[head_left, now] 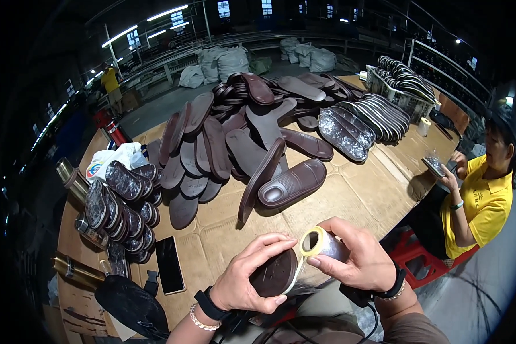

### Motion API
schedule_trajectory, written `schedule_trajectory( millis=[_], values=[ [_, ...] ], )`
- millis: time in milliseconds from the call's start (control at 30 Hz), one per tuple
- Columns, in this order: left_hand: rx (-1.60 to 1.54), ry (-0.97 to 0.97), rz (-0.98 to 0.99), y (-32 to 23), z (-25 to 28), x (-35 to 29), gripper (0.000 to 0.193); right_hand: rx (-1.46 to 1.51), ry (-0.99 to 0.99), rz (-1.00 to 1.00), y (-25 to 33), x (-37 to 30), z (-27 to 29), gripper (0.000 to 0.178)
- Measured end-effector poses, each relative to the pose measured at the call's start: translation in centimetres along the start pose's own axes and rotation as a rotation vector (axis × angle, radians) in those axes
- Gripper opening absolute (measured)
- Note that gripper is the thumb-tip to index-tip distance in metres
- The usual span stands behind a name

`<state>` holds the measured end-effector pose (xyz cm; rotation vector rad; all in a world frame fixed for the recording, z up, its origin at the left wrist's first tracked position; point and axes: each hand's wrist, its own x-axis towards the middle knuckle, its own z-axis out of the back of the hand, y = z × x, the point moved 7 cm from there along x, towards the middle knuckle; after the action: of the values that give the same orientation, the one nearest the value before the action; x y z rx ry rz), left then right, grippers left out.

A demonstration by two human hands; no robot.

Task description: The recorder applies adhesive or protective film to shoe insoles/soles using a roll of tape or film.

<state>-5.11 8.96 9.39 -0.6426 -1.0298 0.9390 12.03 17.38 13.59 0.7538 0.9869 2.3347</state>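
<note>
My left hand (243, 272) grips a dark brown shoe sole (276, 274) by its edges, thumb below and fingers over the top, near the table's front edge. My right hand (364, 258) is closed around a roll of clear stretch film (333, 246) with a yellowish core end. The roll is right beside the sole, and a pale strip runs along the sole's right edge below it. Beyond my hands, one sole (292, 183) lies flat and another sole (262, 180) leans beside it. Behind them spreads a heap of loose brown soles (203, 146).
Film-wrapped soles (135, 223) are piled at left beside a black phone (169, 265), a black pouch (132, 307) and metal flasks (77, 270). Wrapped soles (347, 132) and a full crate (404, 97) stand far right. A co-worker in yellow (479, 206) sits at the right, handling a sole.
</note>
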Motion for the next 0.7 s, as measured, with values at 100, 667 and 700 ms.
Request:
schedule_trajectory(
  millis=[100,667,700],
  values=[
    [-0.006,0.003,0.019,0.00,-0.16,-0.07,0.087,-0.090,-0.087,0.059,-0.06,0.20,0.03,0.044],
    [0.008,-0.006,0.038,0.25,-0.54,-0.32,0.091,-0.246,-0.225,0.103,0.49,-0.19,-0.18,0.042],
    [0.007,-0.005,0.038,0.30,-0.57,-0.33,0.091,-0.249,-0.231,0.100,0.52,-0.18,-0.22,0.041]
  ],
)
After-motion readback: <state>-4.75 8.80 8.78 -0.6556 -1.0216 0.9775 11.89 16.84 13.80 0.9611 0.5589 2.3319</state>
